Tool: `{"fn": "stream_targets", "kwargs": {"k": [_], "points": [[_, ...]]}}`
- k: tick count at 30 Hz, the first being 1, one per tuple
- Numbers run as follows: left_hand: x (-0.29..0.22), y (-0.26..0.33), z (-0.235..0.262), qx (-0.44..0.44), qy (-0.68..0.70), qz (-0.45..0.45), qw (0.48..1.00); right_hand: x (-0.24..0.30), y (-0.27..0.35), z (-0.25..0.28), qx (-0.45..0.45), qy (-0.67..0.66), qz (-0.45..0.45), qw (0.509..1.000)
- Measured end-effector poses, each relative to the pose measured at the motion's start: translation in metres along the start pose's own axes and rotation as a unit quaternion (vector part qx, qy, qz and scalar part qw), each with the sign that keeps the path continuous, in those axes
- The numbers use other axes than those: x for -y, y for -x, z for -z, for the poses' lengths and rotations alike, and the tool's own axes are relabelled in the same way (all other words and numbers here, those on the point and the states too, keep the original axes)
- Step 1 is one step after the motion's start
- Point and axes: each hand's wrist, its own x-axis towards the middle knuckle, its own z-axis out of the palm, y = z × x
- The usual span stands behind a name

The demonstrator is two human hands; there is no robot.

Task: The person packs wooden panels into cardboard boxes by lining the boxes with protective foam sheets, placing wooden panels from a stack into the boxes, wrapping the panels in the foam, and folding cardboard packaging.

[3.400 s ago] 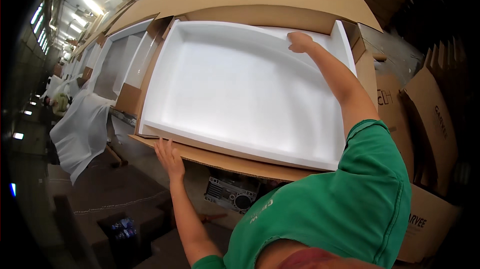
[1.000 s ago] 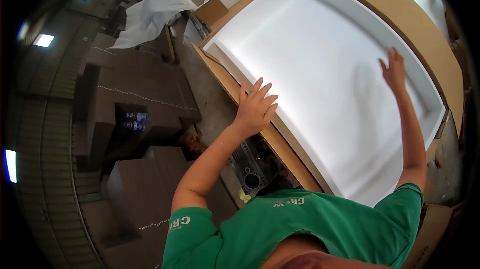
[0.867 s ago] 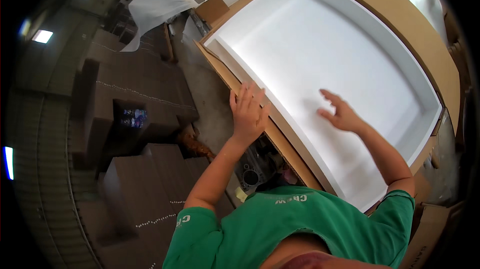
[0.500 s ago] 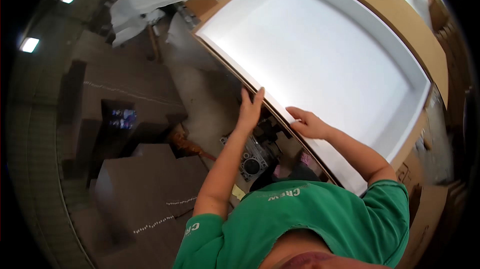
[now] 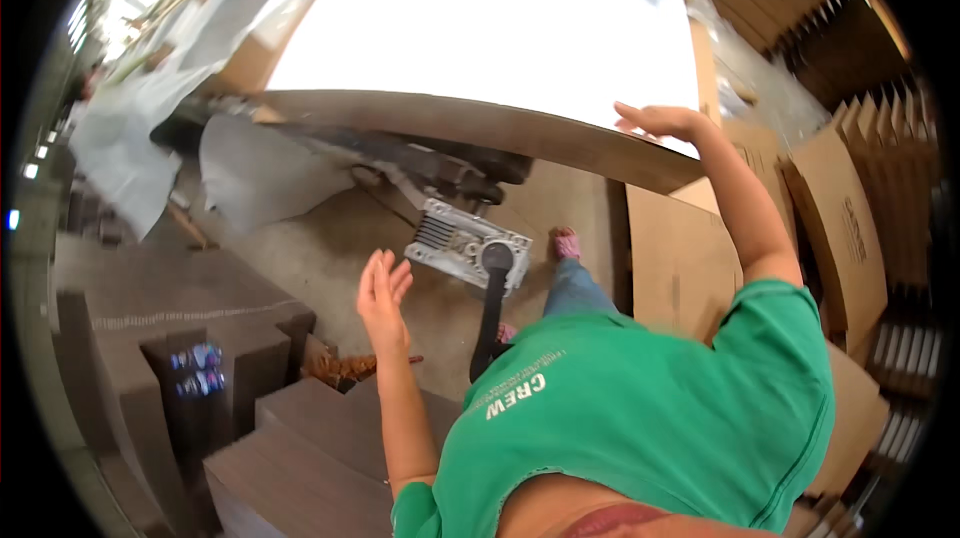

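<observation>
A large shallow cardboard box with a white inside (image 5: 450,33) lies across the top of the view, partly washed out by glare. Its brown front wall (image 5: 480,118) faces me. My right hand (image 5: 660,123) is at the box's near right edge, fingers extended and holding nothing. Whether its fingertips touch the white surface I cannot tell. Away from the box, my left hand (image 5: 382,298) hangs in the air over the floor at left, fingers apart and nothing in it.
Below the box stands a grey metal machine base (image 5: 465,246) with a black post. Brown-grey cartons (image 5: 180,288) fill the lower left. Translucent wrapping sheets (image 5: 265,173) hang at left. Cardboard panels (image 5: 840,223) and a tan carton (image 5: 680,258) stand at right.
My left hand has left the box's edge and moved down and left. My right hand is now farther right along the edge. The view has turned, with the box now across the top.
</observation>
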Motion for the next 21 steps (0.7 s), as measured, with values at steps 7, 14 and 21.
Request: {"fn": "stream_targets", "kwargs": {"k": [7, 14, 21], "points": [[0.038, 0.097, 0.131, -0.215, 0.073, 0.048, 0.973, 0.003, 0.023, -0.018, -0.156, -0.065, 0.008, 0.986], [0.07, 0.221, 0.211, -0.465, 0.111, 0.025, 0.878, 0.134, -0.005, -0.046, -0.447, -0.047, 0.254, 0.857], [0.099, 0.246, 0.147, -0.467, 0.043, 0.066, 0.881, 0.261, -0.003, -0.184, -0.34, -0.022, 0.595, 0.728]]}}
